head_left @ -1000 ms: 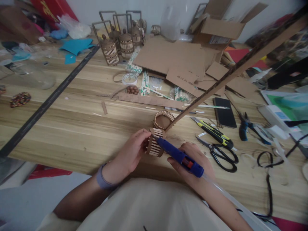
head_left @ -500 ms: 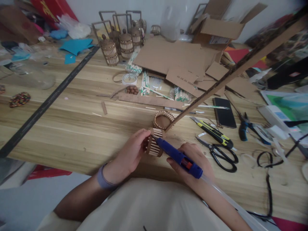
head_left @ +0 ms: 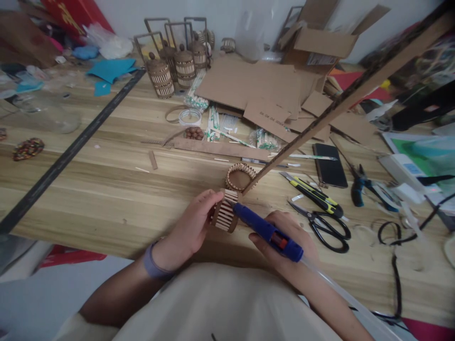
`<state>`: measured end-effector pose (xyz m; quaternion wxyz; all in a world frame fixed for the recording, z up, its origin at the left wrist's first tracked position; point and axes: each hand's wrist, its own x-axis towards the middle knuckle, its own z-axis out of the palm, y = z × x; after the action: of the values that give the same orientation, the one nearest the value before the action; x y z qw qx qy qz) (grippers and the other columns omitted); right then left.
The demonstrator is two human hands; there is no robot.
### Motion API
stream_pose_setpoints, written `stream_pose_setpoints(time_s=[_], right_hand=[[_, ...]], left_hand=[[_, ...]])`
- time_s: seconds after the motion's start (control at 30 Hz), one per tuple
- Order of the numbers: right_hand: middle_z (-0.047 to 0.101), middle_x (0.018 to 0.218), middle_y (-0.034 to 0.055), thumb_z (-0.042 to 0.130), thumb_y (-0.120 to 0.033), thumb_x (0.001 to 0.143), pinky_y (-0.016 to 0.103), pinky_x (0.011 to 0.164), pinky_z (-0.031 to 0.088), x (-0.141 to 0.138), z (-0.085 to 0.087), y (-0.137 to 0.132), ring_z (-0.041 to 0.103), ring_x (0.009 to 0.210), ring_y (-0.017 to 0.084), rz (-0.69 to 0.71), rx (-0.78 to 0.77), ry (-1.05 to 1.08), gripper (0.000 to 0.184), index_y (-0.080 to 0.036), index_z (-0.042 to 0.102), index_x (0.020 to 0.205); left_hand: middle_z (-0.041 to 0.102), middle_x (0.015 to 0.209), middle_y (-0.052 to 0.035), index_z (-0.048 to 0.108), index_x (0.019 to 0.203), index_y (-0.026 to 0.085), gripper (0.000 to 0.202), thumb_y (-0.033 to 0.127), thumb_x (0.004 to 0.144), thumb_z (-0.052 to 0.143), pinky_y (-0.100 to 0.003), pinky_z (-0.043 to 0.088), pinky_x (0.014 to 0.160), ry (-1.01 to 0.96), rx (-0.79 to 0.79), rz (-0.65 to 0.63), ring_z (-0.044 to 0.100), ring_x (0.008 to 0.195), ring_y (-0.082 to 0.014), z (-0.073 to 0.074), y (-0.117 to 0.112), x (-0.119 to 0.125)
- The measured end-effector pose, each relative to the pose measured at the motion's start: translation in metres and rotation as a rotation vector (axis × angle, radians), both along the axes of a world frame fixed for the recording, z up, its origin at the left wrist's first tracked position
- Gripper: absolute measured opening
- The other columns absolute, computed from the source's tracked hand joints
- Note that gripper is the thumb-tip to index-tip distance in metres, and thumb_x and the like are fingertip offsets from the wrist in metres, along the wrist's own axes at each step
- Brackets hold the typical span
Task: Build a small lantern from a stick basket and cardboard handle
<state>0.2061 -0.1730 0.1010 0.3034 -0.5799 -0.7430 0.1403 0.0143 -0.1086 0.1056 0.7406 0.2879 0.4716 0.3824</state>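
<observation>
My left hand (head_left: 195, 218) grips a small ring of pale sticks and brown cardboard (head_left: 224, 215), tilted on its side above the table's front part. A long cardboard strip (head_left: 291, 149) runs from this ring up to the top right. In my right hand (head_left: 286, 232) is a blue glue gun (head_left: 268, 232), a clear glue stick trailing from its back. Its nozzle points at the ring's stick wall, touching it or very near. Just behind, a second stick-and-cardboard ring (head_left: 241, 177) lies on the table.
Black scissors (head_left: 329, 232), a yellow-black utility knife (head_left: 314, 194), a phone (head_left: 330, 166) and pliers (head_left: 359, 187) lie to the right. Farther back are cardboard sheets (head_left: 249, 85), a tape roll (head_left: 190, 116) and several stick lanterns (head_left: 161, 78). A dark strip (head_left: 78, 144) crosses the left side.
The glue gun's tip has shifted slightly right along the ring, toward its strip-side edge. The ring has turned a little in my left hand.
</observation>
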Motion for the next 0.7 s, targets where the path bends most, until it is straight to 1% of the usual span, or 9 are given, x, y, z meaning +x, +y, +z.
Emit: stream_pose_setpoints(time_s=[0.13, 0.2, 0.3, 0.4, 0.5, 0.63, 0.7], right_hand=[[0.058, 0.064, -0.0018, 0.062, -0.042, 0.089, 0.031, 0.059, 0.041, 0.002, -0.004, -0.002, 0.055, 0.06, 0.018, -0.038, -0.018, 0.03, 0.02, -0.026, 0.058, 0.077], [0.058, 0.064, -0.002, 0.062, -0.042, 0.089, 0.031, 0.059, 0.041, 0.002, -0.003, -0.002, 0.055, 0.059, 0.018, -0.051, -0.021, 0.047, 0.02, -0.026, 0.058, 0.077], [0.059, 0.063, -0.0027, 0.063, -0.04, 0.088, 0.031, 0.058, 0.042, 0.001, 0.004, -0.002, 0.057, 0.058, 0.018, -0.067, -0.042, 0.066, 0.019, -0.026, 0.059, 0.076], [0.061, 0.064, -0.0022, 0.064, -0.04, 0.086, 0.03, 0.058, 0.043, 0.002, 0.009, -0.003, 0.06, 0.061, 0.019, -0.122, -0.095, 0.11, 0.019, -0.026, 0.058, 0.073], [0.064, 0.067, -0.0009, 0.065, -0.043, 0.087, 0.03, 0.059, 0.046, 0.006, 0.009, -0.006, 0.062, 0.064, 0.019, -0.19, -0.145, 0.198, 0.022, -0.026, 0.06, 0.074], [0.071, 0.072, 0.0019, 0.066, -0.045, 0.087, 0.03, 0.058, 0.051, 0.011, 0.006, -0.006, 0.066, 0.064, 0.02, -0.174, -0.271, 0.321, 0.023, -0.025, 0.066, 0.077], [0.073, 0.074, 0.0031, 0.066, -0.048, 0.087, 0.03, 0.061, 0.054, 0.012, 0.007, -0.005, 0.068, 0.066, 0.021, -0.169, -0.313, 0.396, 0.025, -0.024, 0.069, 0.079]], left_hand=[[0.043, 0.064, 0.0049, 0.043, 0.061, 0.022, 0.034, 0.039, 0.072, 0.071, -0.025, 0.034, 0.056, 0.022, 0.028, -0.026, 0.041, 0.059, -0.0116, 0.0, -0.001, -0.001], [0.045, 0.064, 0.0047, 0.045, 0.061, 0.022, 0.032, 0.038, 0.071, 0.071, -0.025, 0.034, 0.056, 0.031, 0.027, -0.035, 0.042, 0.059, -0.0117, 0.0, -0.001, -0.001], [0.049, 0.064, 0.0042, 0.051, 0.061, 0.021, 0.028, 0.037, 0.066, 0.073, -0.025, 0.034, 0.056, 0.052, 0.02, -0.03, 0.044, 0.06, -0.0117, 0.0, -0.001, -0.002], [0.051, 0.062, 0.0046, 0.053, 0.061, 0.021, 0.026, 0.036, 0.063, 0.074, -0.024, 0.034, 0.056, 0.083, 0.008, -0.006, 0.043, 0.059, -0.0111, -0.001, 0.001, -0.003], [0.057, 0.064, 0.0036, 0.059, 0.063, 0.02, 0.019, 0.032, 0.062, 0.073, -0.024, 0.037, 0.059, 0.111, 0.039, 0.024, 0.048, 0.062, -0.0116, -0.006, 0.002, -0.005], [0.062, 0.066, 0.0024, 0.065, 0.068, 0.018, 0.015, 0.031, 0.064, 0.071, -0.025, 0.04, 0.063, 0.139, 0.076, 0.041, 0.052, 0.065, -0.0124, -0.01, 0.005, -0.008], [0.064, 0.067, 0.0024, 0.066, 0.069, 0.018, 0.016, 0.031, 0.064, 0.073, -0.025, 0.04, 0.063, 0.146, 0.078, 0.049, 0.053, 0.065, -0.0123, -0.011, 0.006, -0.009]])
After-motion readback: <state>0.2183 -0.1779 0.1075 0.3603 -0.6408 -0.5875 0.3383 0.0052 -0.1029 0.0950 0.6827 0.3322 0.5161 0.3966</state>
